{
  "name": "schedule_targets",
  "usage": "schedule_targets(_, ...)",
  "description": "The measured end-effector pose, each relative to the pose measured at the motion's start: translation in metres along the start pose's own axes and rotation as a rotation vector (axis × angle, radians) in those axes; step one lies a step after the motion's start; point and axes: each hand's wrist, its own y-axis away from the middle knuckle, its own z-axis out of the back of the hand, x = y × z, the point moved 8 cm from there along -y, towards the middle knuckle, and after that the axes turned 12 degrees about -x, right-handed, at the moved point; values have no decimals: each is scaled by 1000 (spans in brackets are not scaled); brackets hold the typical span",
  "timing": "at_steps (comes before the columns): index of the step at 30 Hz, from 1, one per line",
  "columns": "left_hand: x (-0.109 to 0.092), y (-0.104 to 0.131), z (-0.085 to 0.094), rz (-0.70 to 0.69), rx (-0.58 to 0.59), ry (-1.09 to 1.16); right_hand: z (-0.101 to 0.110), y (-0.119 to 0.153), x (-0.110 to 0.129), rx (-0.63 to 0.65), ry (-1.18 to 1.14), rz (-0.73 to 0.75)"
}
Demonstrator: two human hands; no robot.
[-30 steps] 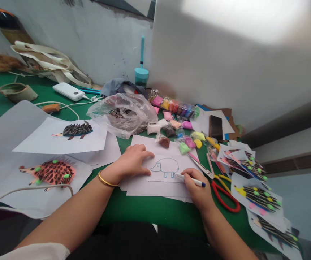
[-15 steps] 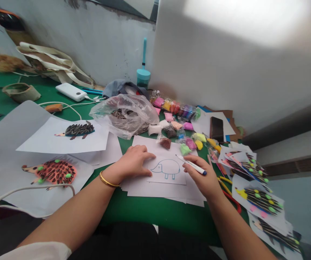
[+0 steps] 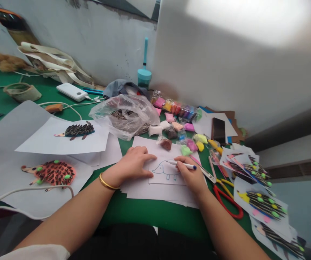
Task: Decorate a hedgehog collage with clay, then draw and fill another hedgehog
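Observation:
A small white sheet (image 3: 155, 179) with a blue outline of a hedgehog lies on larger white paper (image 3: 144, 193). My left hand (image 3: 135, 162) rests on the sheet's left side, thumb and forefinger spread apart. My right hand (image 3: 191, 175) grips a white marker (image 3: 184, 165) with a dark blue end. The marker's tip is over the upper back of the outline; whether it touches the paper I cannot tell. Part of the drawing's right end is hidden by my right hand. Scissors (image 3: 220, 186) with red and yellow handles lie just right of my right wrist.
A plastic bag of sunflower seeds (image 3: 125, 115) and several small packs of coloured clay (image 3: 191, 144) sit behind the paper. Seed-covered hedgehog pictures lie left (image 3: 57, 173) and right (image 3: 263, 206). A dark phone (image 3: 218, 130) and a white power bank (image 3: 71, 92) are farther back.
My right hand has moved left with the marker, bringing its tip from beyond the outline's right end to the upper back. The scissors show more fully. My left hand stays on the sheet.

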Motion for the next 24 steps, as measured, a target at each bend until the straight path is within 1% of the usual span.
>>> schedule_targets(4, -1, 0, 1, 4, -2, 6, -1, 0, -5, 5, -22, -32)
schedule_targets(9, -2, -1, 3, -11, -23, 10, -2, 1, -2, 7, 1, -34)
schedule_targets(13, 0, -2, 5, -5, -63, 12, 1, 3, 5, -7, 29, -9)
schedule_targets(17, 1, -3, 5, 3, -68, 11, 0, 7, 20, -21, 1, 62)
schedule_targets(20, 2, -3, 4, 8, -60, 8, -10, 14, 27, 60, -22, 85)
schedule_targets(22, 2, -3, 3, 12, -55, 8, -18, 19, 28, 126, -9, 80)
schedule_targets(24, 2, -3, 3, 16, -56, 9, -24, 21, 27, 156, 12, 83)
